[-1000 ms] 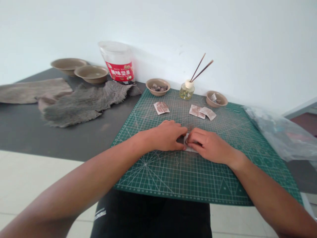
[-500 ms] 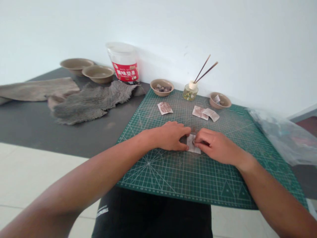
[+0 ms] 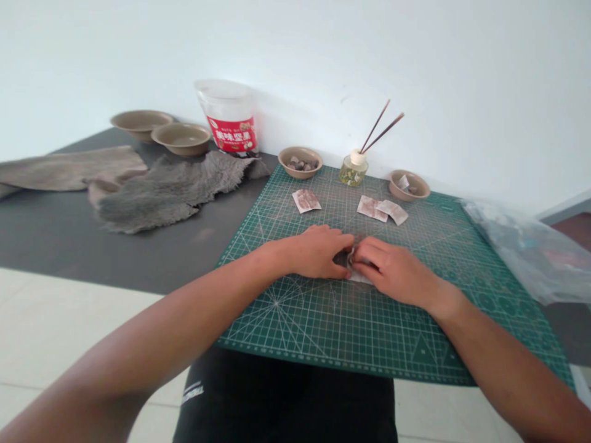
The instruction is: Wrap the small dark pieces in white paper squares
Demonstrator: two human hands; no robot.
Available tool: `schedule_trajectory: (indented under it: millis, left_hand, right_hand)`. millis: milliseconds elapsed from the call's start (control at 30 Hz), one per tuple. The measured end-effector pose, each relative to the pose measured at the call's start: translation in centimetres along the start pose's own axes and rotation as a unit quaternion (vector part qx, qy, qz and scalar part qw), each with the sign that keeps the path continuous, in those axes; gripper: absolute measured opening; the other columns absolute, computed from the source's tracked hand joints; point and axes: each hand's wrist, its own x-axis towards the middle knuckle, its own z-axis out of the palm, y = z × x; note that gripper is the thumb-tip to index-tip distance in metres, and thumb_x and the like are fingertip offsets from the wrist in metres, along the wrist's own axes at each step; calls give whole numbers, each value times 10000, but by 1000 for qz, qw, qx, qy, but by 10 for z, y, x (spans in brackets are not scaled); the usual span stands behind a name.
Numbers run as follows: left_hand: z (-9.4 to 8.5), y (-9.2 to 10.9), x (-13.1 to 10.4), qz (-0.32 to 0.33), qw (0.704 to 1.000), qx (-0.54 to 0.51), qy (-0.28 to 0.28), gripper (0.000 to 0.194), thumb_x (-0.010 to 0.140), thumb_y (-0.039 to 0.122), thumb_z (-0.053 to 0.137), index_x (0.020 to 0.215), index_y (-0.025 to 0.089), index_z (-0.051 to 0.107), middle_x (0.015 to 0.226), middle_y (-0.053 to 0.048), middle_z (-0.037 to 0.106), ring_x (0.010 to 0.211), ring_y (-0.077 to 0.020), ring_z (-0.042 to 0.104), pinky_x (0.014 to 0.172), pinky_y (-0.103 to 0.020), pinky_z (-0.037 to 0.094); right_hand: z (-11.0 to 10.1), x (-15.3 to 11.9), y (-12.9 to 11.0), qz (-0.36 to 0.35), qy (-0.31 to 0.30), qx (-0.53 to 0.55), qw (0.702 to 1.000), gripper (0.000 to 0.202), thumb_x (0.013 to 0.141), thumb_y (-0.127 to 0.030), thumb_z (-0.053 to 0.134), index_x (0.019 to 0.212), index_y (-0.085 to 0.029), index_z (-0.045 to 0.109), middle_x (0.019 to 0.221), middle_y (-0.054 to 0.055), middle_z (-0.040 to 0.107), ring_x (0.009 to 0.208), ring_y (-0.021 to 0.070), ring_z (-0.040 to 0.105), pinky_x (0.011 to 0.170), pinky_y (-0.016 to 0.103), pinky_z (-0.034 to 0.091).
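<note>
One counter (image 3: 198,246) carries one green cutting mat (image 3: 323,326). Four small pale sheets are visible on the mat. The worked sheet (image 3: 362,279) lies flat near the middle of the mat, partly covered by fingers.

Left hand (image 3: 323,252): thumb and forefinger are apart, tips at the left edge of the worked sheet. Right hand (image 3: 394,267): fingers bend toward the thumb over the same sheet; whether this grip clamps anything cannot be told.

The remaining three sheets bear brownish marks. A single sheet (image 3: 306,200) lies near the mat's left edge, toward the far left corner. An overlapping pair of sheets (image 3: 373,209) lies farther right, toward the far edge.

Four bowls are present. A bowl of small dark pieces (image 3: 300,171) stands at the mat's far left corner. A second bowl (image 3: 409,194), containing a pale piece, stands at the far edge toward the right corner. Between them stands one diffuser bottle (image 3: 354,170) with two sticks. Two further bowls (image 3: 181,141) stand at the counter's far edge, left of one red-labelled tub (image 3: 233,132). Grey-brown cloth (image 3: 161,192) lies before them. One clear plastic bag (image 3: 521,252) lies along the mat's right edge.
</note>
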Motion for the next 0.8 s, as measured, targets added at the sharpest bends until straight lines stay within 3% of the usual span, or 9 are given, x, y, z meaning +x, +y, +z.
schedule_trajectory:
  millis: [100, 267, 400, 533, 700, 800]
  left_hand:
    - [0, 0, 0, -2, 1000, -1, -4, 351, 863, 513, 636, 1035, 220, 550, 990, -52, 619, 909, -243, 554, 817, -345, 391]
    - [1, 0, 0, 5, 1000, 0, -1, 355, 859, 516, 640, 1027, 217, 551, 984, -50, 618, 904, -240, 557, 809, -338, 398]
    - [2, -1, 0, 3, 1000, 7, 8, 352, 861, 516, 636, 1032, 219, 553, 963, -45, 611, 884, -238, 555, 801, -346, 402]
    - [2, -2, 0, 8, 1000, 2, 8, 358, 849, 522, 650, 1013, 219, 554, 964, -44, 610, 887, -238, 553, 805, -344, 402]
    - [3, -2, 1, 3, 1000, 4, 6, 356, 860, 518, 636, 1045, 224, 555, 978, -49, 612, 892, -242, 554, 793, -343, 396]
    - [4, -2, 1, 5, 1000, 10, 11, 356, 852, 526, 647, 1006, 220, 551, 968, -48, 611, 885, -239, 555, 790, -340, 397]
  right_hand:
    - [-1, 0, 3, 25, 11, -16, 999, 121, 997, -256, 515, 911, -204, 581, 957, 37, 601, 851, 181, 604, 768, 316, 447]
    - [-1, -1, 4, -34, -31, 19, 999, 139, 1008, -242, 491, 933, -216, 605, 980, 27, 606, 879, 169, 604, 777, 300, 450]
    - [-4, -1, 5, 13, -3, -21, 1000, 134, 1004, -260, 499, 926, -200, 591, 955, 36, 601, 849, 180, 602, 760, 319, 448]
    - [-6, -3, 4, -28, -53, 25, 998, 118, 994, -237, 518, 925, -212, 610, 954, 22, 616, 855, 165, 610, 774, 302, 458]
    - [-2, 1, 4, -6, 7, -1, 1000, 151, 1004, -237, 495, 939, -202, 626, 986, 42, 644, 909, 187, 626, 811, 324, 466]
    - [-5, 0, 9, -11, -13, 38, 999, 133, 986, -242, 538, 912, -213, 645, 978, 30, 669, 904, 180, 641, 821, 318, 472]
